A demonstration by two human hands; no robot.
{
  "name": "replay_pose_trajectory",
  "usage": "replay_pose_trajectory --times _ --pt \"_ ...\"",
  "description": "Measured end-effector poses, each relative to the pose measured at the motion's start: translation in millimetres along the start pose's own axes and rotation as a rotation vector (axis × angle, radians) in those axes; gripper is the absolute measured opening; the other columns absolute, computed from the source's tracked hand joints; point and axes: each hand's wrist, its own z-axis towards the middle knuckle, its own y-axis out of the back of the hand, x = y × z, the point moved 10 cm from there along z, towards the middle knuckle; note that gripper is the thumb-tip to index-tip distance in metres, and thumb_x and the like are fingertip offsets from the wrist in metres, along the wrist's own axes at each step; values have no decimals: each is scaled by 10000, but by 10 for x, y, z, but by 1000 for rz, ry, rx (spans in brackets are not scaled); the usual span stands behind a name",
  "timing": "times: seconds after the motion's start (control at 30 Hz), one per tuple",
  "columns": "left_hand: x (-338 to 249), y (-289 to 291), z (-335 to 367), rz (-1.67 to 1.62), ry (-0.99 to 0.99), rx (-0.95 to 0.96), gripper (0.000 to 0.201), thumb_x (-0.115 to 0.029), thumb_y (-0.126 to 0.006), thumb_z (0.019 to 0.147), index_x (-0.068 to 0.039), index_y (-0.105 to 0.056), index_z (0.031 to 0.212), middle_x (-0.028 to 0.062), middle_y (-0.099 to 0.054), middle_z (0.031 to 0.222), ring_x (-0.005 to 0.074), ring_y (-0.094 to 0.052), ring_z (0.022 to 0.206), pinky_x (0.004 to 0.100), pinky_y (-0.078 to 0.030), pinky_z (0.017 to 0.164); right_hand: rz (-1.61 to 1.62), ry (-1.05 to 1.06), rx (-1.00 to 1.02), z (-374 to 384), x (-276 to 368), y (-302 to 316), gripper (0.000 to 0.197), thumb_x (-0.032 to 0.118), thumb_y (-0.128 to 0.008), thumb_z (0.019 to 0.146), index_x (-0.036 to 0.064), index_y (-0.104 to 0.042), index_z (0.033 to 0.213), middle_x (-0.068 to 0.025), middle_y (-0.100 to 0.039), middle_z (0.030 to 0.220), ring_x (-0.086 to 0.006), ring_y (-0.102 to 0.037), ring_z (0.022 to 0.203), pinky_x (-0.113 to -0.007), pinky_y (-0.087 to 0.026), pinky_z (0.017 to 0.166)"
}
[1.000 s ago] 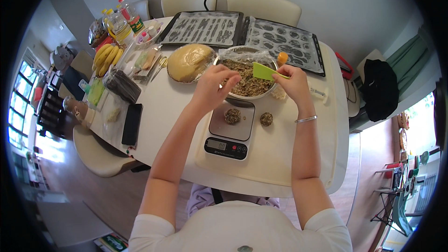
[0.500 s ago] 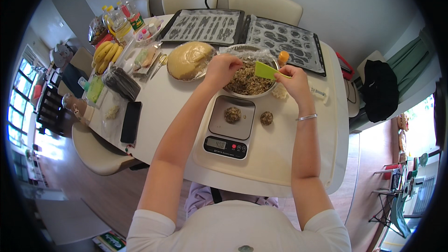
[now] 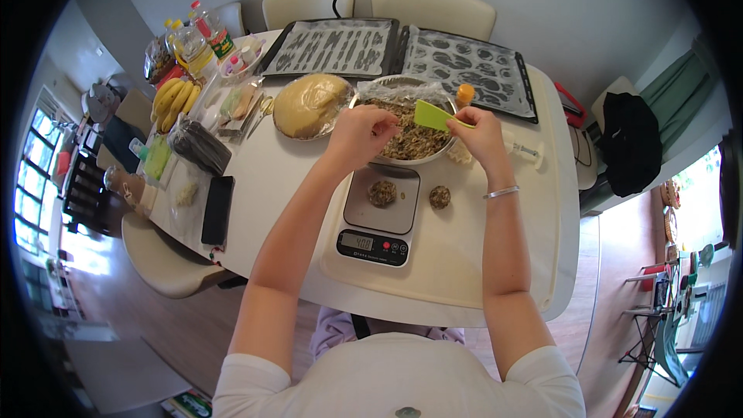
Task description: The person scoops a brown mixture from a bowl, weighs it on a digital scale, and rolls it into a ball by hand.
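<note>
My right hand [image 3: 477, 136] grips a lime-green dough scraper [image 3: 430, 115] by one end, its flat blade over a metal bowl [image 3: 422, 161] of dark, chopped, nutty-looking mixture [image 3: 422, 139]. Over the bowl's left rim is my left hand [image 3: 362, 138], with fingers curled and tips drawn together; whatever they pinch is hidden or too small to name. Nearer me, a digital kitchen scale [image 3: 379, 220] carries a rolled ball [image 3: 381, 193] of the mixture and a small crumb. A second, slightly smaller ball [image 3: 439, 197] lies on the pale mat to the scale's right.
Left of the bowl sits a film-covered mound of yellow dough [image 3: 309, 104]. Two lined baking trays [image 3: 333, 46] span the table's back. Bananas [image 3: 174, 101], oil bottles [image 3: 192, 46], a black phone [image 3: 217, 210] and bags crowd the left side. An orange-capped bottle [image 3: 464, 94] stands behind the bowl.
My left hand has drawn slightly left and toward me, with its fingers more curled. My right hand and the scraper remain over the bowl; the view has shifted a little.
</note>
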Motion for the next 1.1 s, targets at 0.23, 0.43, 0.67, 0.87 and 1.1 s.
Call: replay_pose_trajectory --times 0.23,0.43,0.67,0.87,1.1 --pt "-296 -79 -456 -11 -20 326 399 -329 -863 651 -71 -711 916 70 -650 851 216 -652 792 323 -510 692 -194 -65 -9 1 -143 -16 313 295 -784 734 15 -650 780 -109 -661 709 -209 -631 646 -335 -483 608" --pt "-276 -170 -718 93 19 377 522 -293 -876 613 -89 -693 1058 70 -674 946 220 -652 875 319 -525 775 -317 -21 -40 -27 -43 -3 361 341 -800 703 43 -601 741 -102 -627 709 -272 -614 675 -373 -480 619" --pt "22 -52 -654 -342 192 214 500 -170 -861 680 -52 -674 1129 68 -691 1045 157 -648 957 314 -527 783 -608 423 -364 -330 897 254 295 293 -777 726 45 -618 741 -87 -599 695 -272 -597 668 -377 -482 631" --pt "153 98 -557 -839 384 -104 421 -11 -771 771 -10 -637 1170 32 -555 1138 62 -593 783 181 -515 679 -334 110 430 -899 628 -642 279 315 -740 759 58 -665 680 -112 -655 697 -275 -643 689 -392 -491 613" --pt "209 28 -664 -708 307 -156 466 -63 -818 737 -45 -651 1172 -16 -536 1008 8 -475 709 163 -422 592 -630 65 302 -1057 504 -791 372 404 -715 786 50 -661 683 -149 -654 701 -338 -642 689 -450 -500 617"
